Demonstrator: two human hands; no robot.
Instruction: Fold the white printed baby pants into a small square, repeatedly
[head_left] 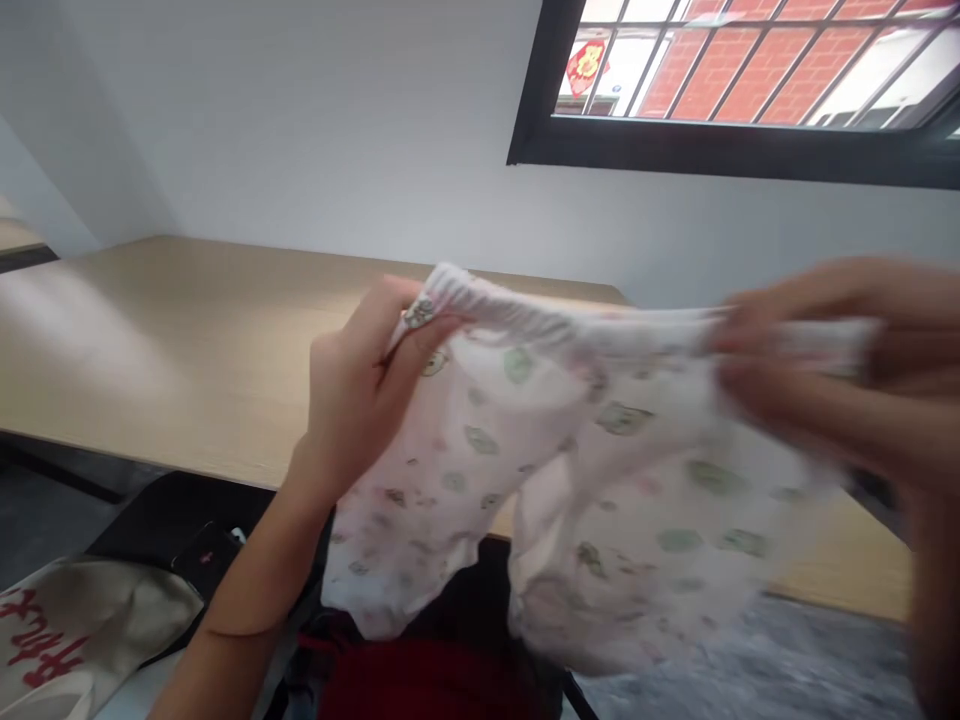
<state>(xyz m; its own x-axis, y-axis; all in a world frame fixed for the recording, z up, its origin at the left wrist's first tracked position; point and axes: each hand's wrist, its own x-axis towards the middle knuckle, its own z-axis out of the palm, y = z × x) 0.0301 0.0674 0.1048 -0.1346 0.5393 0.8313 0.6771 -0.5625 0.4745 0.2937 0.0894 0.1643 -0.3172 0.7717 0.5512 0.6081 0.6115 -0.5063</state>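
Note:
I hold up a small pair of white baby trousers printed with green and brown figures, with a ribbed elastic waistband at the top. My left hand pinches the waistband's left end. At the waistband's right end my right hand, blurred, grips it. The two legs hang down in front of me, above the table's near edge.
A light wooden table stands against a white wall. A dark-framed window is up right. A beige bag with red lettering and a dark object lie at lower left. Grey floor shows at lower right.

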